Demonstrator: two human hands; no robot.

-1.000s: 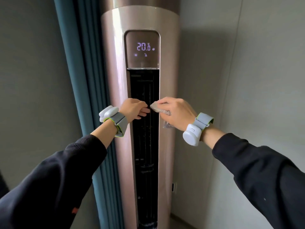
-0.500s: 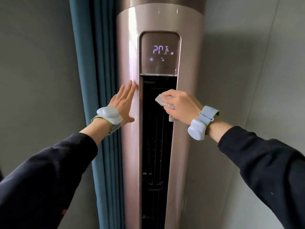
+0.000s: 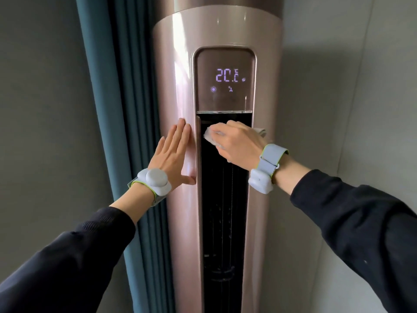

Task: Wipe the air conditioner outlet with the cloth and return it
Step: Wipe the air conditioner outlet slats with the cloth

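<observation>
Tall column air conditioner (image 3: pixel 216 30), glossy pinkish-gold casing, stands in a corner. Teal curtain (image 3: pixel 117 109) hangs just beside it on the left; grey wall (image 3: pixel 338 86) on the right.

Display panel (image 3: pixel 225 64) sits at the top of the front face, lit in violet. Large digits read "2" then a "0" or "C", a dot, then two small stacked characters too broken to read. A sun symbol and a fan symbol are below, with a small round dot at the right of the digits.

Outlet (image 3: pixel 223 199): a dark vertical slot directly under the display, with thin upright vanes inside.

Left hand (image 3: pixel 173 152): flat, fingers straight and close together, thumb spread out. The palm presses on the casing just left of the outlet's edge.

Right hand (image 3: pixel 239 141): fingers curled over the cloth (image 3: pixel 211 137), pressing it against the top of the outlet, just under the display. The cloth is pale and crumpled. It shows beyond the fingertips at the left, and a fold sticks out past the hand at the right.

Each wrist carries a light grey band with a rounded white unit (image 3: pixel 155 180). Dark sleeves (image 3: pixel 361 222) cover both forearms.
</observation>
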